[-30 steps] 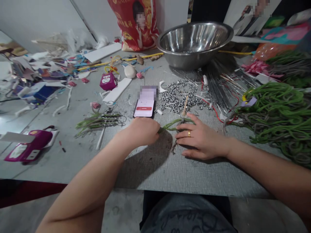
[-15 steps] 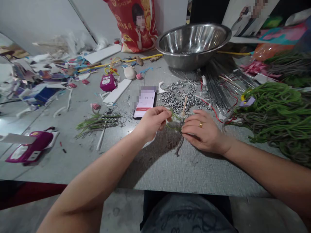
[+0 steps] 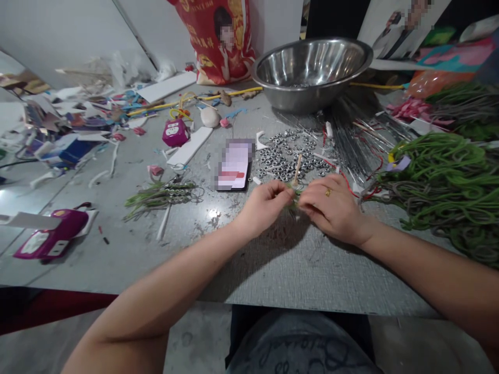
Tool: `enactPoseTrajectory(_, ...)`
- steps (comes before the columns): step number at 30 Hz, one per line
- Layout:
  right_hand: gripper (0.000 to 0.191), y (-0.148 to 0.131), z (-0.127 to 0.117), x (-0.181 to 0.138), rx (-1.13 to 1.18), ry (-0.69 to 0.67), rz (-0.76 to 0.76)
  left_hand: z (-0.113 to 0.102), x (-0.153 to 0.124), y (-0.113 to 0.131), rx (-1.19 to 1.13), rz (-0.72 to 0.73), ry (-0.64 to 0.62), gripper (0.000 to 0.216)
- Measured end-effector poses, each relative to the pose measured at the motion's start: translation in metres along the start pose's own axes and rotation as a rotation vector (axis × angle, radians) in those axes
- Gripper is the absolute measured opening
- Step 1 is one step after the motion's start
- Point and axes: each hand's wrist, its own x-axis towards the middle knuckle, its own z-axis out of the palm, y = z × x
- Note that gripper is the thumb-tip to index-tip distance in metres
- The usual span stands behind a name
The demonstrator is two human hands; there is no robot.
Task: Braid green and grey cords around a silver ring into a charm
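Observation:
My left hand (image 3: 268,208) pinches a green cord (image 3: 290,200), its fingertips close to those of my right hand (image 3: 329,208). The right fingers are curled shut on the same cord, and a gold ring sits on one of them. Much of the cord is hidden between the hands. A thin wooden stick (image 3: 298,169) stands upright just behind the fingers. Beyond it, small shiny metal rings or nuts (image 3: 283,156) lie spread over the grey table (image 3: 249,275).
A phone (image 3: 234,165) lies left of the metal pieces. Behind stands a steel bowl (image 3: 307,96). Green and grey cords (image 3: 452,187) are heaped at the right, near thin metal rods (image 3: 354,140). Finished-looking cord pieces (image 3: 159,197) and a purple device (image 3: 52,234) lie left.
My left hand has moved right, up to the right hand. The right fingers have curled in more, and the grey cord end that hung below them no longer shows.

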Motion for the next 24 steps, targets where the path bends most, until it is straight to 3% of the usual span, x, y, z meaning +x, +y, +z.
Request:
enactPoseTrajectory(2,0.021,0.0010,0.0009,0.0003,0.072,0.037,0.037,-0.0020,-0.0036,0.0006,0.091,0.124,0.102,0.006)
enactPoseTrajectory(3,0.019,0.0014,0.0014,0.0003,0.108,0.057,0.049,-0.0028,-0.0053,0.0010,0.096,0.163,0.089,0.011)
enactPoseTrajectory(6,0.016,0.0023,0.0029,-0.0002,0.173,0.106,0.070,-0.0030,-0.0080,0.0012,-0.011,0.246,-0.146,0.032)
enactPoseTrajectory(9,0.012,0.0029,0.0046,-0.0005,0.165,0.201,0.035,-0.0018,-0.0057,-0.0003,-0.149,0.262,-0.260,0.027)
enactPoseTrajectory(15,0.011,0.0033,0.0068,-0.0005,0.166,0.249,0.040,-0.0016,-0.0016,-0.0035,-0.062,0.278,-0.132,0.007)
enactPoseTrajectory(19,0.018,0.0039,0.0075,-0.0008,0.178,0.232,0.094,-0.0022,-0.0018,-0.0039,0.092,0.340,-0.085,0.011)
enactPoseTrajectory(24,0.054,0.0054,0.0067,0.0025,0.165,0.042,0.233,-0.0014,-0.0026,-0.0046,0.267,0.474,0.005,0.010)
